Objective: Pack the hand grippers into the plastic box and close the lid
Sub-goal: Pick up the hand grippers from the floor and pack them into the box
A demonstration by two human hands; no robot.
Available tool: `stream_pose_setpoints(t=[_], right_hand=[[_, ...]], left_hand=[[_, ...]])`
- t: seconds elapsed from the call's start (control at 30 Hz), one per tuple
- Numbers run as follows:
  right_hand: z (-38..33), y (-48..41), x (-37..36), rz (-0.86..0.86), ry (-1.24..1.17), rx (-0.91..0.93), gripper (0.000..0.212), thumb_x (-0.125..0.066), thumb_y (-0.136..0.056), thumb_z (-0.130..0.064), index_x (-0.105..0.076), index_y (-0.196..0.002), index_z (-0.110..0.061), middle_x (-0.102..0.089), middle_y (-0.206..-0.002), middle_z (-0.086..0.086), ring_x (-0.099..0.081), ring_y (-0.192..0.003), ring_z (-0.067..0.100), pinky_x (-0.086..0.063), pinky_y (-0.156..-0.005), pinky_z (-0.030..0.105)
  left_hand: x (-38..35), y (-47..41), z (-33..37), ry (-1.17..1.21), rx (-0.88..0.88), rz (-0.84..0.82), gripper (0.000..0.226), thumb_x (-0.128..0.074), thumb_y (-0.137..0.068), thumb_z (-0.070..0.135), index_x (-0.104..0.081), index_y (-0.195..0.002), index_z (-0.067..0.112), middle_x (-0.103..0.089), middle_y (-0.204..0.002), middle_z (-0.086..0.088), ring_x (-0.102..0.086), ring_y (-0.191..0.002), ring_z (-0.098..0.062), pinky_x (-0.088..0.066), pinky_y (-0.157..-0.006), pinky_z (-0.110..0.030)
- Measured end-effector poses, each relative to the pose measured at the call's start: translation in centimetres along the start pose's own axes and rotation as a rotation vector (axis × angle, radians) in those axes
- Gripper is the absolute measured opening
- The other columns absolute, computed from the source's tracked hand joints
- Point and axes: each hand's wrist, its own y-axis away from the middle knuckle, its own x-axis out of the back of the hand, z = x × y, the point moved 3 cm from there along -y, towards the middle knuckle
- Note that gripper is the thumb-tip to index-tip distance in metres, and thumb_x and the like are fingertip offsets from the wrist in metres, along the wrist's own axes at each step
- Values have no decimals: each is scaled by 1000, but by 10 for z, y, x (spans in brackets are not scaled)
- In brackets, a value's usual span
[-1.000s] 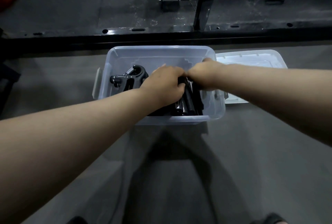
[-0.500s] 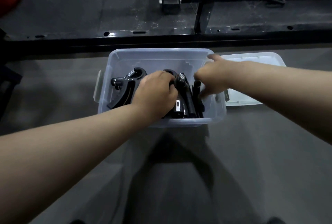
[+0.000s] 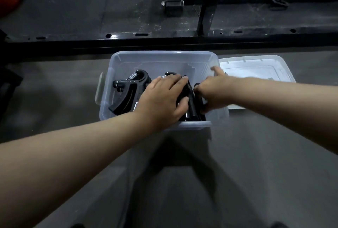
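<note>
The box (image 3: 161, 59) stands open on top; its far half is free above the grippers (image 3: 128, 90). Both hands (image 3: 164, 100) crowd its near right. The lid (image 3: 256, 68) lies just right; a black rail (image 3: 164, 43) runs close behind.
</note>
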Motion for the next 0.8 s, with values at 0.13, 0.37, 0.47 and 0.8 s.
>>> stream_pose_setpoints(t=[0.13,0.37,0.47,0.8], right_hand=[[-20,2,-16,171,164,15,12,-51,-85,-27,-56,-80,-17,-58,-80,-2,-44,-72,23,-21,-107,51],[-11,17,8,29,62,19,35,-59,-82,-38,-37,-68,-16,-41,-65,-11,-47,-75,20,-28,-105,50],[-27,17,-10,49,67,74,6,-49,-91,-24,-53,-87,-21,-62,-90,-6,-60,-95,20,-30,-104,47],[20,14,0,52,-93,133,20,-59,-90,-42,-67,-101,-27,-69,-93,-14,-64,-98,18,-38,-106,39]], left_hand=[[-2,8,6,-11,-67,-16,59,-43,-88,39,-52,-139,9,-51,-143,-9,-49,-131,-23,-33,-113,-43],[-4,9,4,-21,-59,-36,59,-41,-90,39,-48,-142,11,-47,-147,-8,-46,-134,-22,-33,-112,-43],[-5,9,4,-38,-59,-46,60,-40,-91,39,-47,-143,12,-45,-148,-8,-44,-135,-21,-32,-113,-43],[-1,11,5,-91,-51,-62,62,-32,-93,36,-41,-145,4,-42,-151,-13,-42,-137,-25,-29,-116,-41]])
